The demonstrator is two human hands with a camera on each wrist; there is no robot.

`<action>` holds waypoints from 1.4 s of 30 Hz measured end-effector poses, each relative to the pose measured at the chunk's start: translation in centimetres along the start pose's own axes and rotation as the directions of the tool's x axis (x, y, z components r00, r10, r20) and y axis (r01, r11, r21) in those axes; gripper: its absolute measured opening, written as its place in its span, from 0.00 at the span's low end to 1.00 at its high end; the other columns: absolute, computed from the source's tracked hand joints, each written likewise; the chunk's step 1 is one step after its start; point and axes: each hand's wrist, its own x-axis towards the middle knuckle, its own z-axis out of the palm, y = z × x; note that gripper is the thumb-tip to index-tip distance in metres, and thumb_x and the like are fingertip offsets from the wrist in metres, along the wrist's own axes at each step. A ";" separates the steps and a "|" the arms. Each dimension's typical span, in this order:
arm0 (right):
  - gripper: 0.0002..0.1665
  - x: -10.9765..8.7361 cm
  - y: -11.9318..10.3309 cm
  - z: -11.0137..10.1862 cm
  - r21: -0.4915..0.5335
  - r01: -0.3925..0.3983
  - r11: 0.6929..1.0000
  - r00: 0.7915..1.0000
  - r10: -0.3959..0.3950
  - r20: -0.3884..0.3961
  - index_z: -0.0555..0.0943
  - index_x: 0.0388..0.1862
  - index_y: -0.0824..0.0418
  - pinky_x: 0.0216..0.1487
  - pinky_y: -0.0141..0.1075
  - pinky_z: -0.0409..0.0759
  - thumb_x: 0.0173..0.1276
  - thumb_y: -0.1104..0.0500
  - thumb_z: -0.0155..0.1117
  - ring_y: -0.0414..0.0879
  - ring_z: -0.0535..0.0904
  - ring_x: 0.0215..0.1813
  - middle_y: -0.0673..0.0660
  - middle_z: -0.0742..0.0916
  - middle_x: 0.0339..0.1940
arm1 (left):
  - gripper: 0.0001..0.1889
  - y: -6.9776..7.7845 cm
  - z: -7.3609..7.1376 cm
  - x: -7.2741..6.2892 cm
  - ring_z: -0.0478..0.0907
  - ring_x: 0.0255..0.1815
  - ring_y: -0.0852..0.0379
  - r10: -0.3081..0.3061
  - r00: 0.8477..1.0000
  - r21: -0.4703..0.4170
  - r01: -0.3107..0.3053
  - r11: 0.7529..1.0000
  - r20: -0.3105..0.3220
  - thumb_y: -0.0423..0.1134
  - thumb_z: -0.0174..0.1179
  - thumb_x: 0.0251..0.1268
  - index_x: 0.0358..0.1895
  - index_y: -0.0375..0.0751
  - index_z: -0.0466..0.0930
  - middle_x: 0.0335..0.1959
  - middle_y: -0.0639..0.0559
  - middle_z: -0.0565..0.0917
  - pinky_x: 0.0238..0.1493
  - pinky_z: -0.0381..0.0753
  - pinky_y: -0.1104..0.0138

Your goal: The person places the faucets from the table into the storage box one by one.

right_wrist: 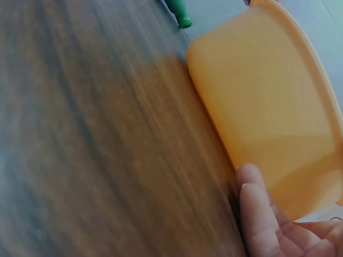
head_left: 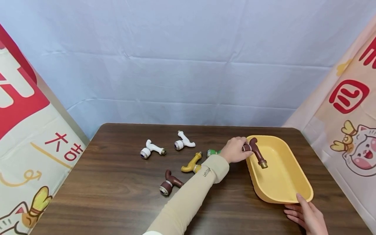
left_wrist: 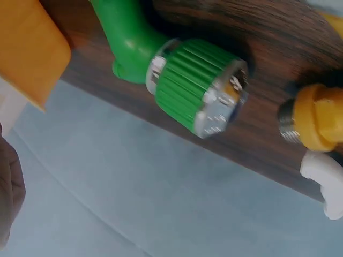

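My left hand (head_left: 235, 149) holds a brown faucet (head_left: 256, 150) by its ribbed knob, above the left side of a yellow plastic tub (head_left: 282, 178). The brass threaded end points down over the tub's inside. At the tub's near right corner, my right hand (head_left: 308, 215) grips the rim, thumb on top and fingers against the outer wall (right_wrist: 262, 101). A green faucet (left_wrist: 187, 80) lies under my left wrist, mostly hidden by the hand in the head view. Left of my forearm lie a yellow faucet (head_left: 192, 164), partly covered by the sleeve, and a second brown faucet (head_left: 170, 184).
Two white faucets, one on the left (head_left: 151, 149) and one farther back (head_left: 184, 141), lie on the dark wooden table (head_left: 117, 195). A pale cloth (head_left: 188, 81) hangs behind the table. Printed sheets stand at the left (head_left: 35, 143) and right (head_left: 352, 137).
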 end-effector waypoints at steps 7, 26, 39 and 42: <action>0.43 -0.2 0.2 -0.4 -0.010 -0.005 1.000 1.000 0.005 0.000 0.59 0.57 0.66 0.35 0.40 0.80 0.61 0.31 0.46 0.48 0.83 0.29 0.54 0.84 0.24 | 0.20 1.1 1.3 1.1 0.66 0.25 0.66 -0.045 0.999 -0.017 0.045 0.999 -0.012 0.52 0.60 0.58 0.46 0.43 0.71 0.28 0.58 0.72 0.23 0.63 0.80; 0.41 -0.8 -0.4 0.3 0.008 -0.008 1.000 1.000 0.008 -0.012 0.60 0.56 0.64 0.35 0.40 0.80 0.61 0.32 0.47 0.46 0.83 0.29 0.52 0.85 0.23 | 0.19 3.5 2.6 3.6 0.74 0.35 0.69 -0.201 0.972 -0.047 0.197 0.979 -0.120 0.55 0.67 0.47 0.43 0.52 0.84 0.35 0.64 0.83 0.33 0.66 0.82; 0.33 -0.7 -0.2 0.2 0.038 0.005 0.999 1.000 -0.005 -0.002 0.61 0.52 0.59 0.34 0.40 0.80 0.63 0.34 0.47 0.46 0.83 0.28 0.51 0.85 0.22 | 0.14 4.6 3.5 4.6 0.68 0.21 0.67 -0.184 0.981 0.208 0.194 0.959 -0.069 0.50 0.60 0.53 0.16 0.52 0.70 0.13 0.64 0.69 0.32 0.64 0.76; 0.38 -0.7 -0.1 0.2 0.029 0.004 1.000 1.000 -0.004 -0.002 0.61 0.54 0.62 0.35 0.40 0.80 0.62 0.33 0.47 0.47 0.83 0.28 0.51 0.84 0.23 | 0.17 4.8 3.9 4.5 0.66 0.20 0.66 -0.225 0.973 0.194 0.230 0.954 -0.051 0.49 0.61 0.52 0.14 0.51 0.66 0.12 0.61 0.68 0.27 0.64 0.77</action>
